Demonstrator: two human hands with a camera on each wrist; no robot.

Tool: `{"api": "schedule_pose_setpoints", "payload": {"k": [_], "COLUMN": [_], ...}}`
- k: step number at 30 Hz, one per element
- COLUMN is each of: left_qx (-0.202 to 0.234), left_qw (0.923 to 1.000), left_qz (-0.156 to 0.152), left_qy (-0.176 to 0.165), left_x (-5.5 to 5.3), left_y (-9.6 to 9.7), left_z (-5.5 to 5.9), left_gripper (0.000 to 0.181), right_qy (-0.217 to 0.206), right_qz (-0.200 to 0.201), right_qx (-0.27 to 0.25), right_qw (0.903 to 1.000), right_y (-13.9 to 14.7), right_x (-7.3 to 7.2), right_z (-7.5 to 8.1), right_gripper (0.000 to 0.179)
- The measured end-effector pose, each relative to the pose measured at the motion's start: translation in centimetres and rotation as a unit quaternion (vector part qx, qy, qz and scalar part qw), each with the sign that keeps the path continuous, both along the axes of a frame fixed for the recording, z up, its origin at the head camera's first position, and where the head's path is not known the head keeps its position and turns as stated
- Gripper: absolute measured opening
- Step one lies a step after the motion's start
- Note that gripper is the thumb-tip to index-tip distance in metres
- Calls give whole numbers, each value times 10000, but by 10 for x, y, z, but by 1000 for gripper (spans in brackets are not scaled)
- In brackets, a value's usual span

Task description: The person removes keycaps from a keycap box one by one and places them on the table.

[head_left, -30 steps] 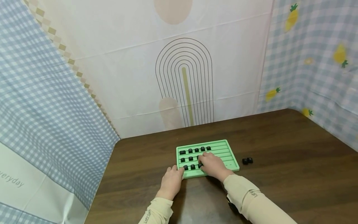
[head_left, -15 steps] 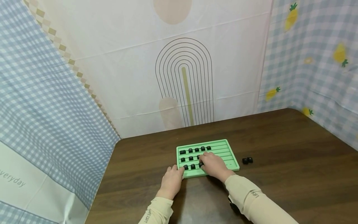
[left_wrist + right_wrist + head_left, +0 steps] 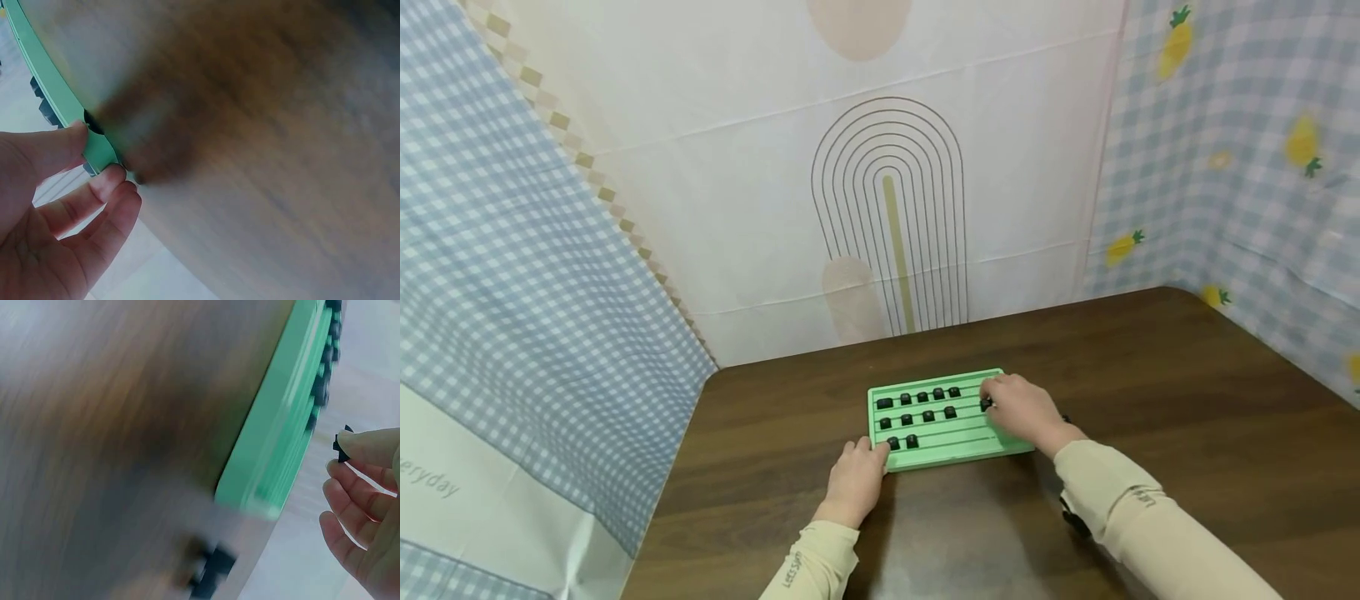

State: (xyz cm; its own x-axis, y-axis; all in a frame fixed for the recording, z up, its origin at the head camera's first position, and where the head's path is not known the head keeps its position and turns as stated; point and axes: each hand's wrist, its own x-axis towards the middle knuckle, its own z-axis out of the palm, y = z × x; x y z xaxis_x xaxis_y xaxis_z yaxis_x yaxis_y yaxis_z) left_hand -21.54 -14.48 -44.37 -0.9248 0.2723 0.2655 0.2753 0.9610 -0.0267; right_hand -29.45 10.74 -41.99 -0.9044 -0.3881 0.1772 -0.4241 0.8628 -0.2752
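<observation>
A light green ridged tray (image 3: 955, 454) lies on the table, bearing rows of black keycaps (image 3: 928, 416). My left hand (image 3: 855, 482) grips its near left corner; in the left wrist view the thumb (image 3: 76, 140) is on the tray wall with fingertips below. Over the tray's right part, my right hand (image 3: 1022, 410) pinches a black keycap (image 3: 342, 444) between thumb and forefinger, the other fingers loosely bent. In the right wrist view this keycap is apart from the tray. The front row holds two keycaps (image 3: 912, 442) at its left end.
Two loose black keycaps (image 3: 214, 573) lie on the brown wooden table (image 3: 775, 433) to the right of the tray, mostly hidden behind the right wrist in the head view. Patterned cloth (image 3: 760, 208) hangs along the table's back and sides.
My right hand has lifted the third keycap out of the front row and carried it to the right and back over the tray. My left hand keeps its grip on the corner.
</observation>
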Motion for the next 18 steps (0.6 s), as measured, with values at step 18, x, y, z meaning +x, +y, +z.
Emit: {"api": "schedule_pose_setpoints", "payload": {"k": [18], "left_qx": [5], "left_qw": [10000], "left_qz": [-15], "left_qy": [-63], "left_x": [-1], "left_y": [-2], "left_z": [-1], "left_gripper": [14], "right_qy": [-615], "right_qz": [-808], "right_qx": [84], "right_qw": [9948], "right_y": [114], "right_x": [2], "right_z": [-13], "right_gripper": [17]}}
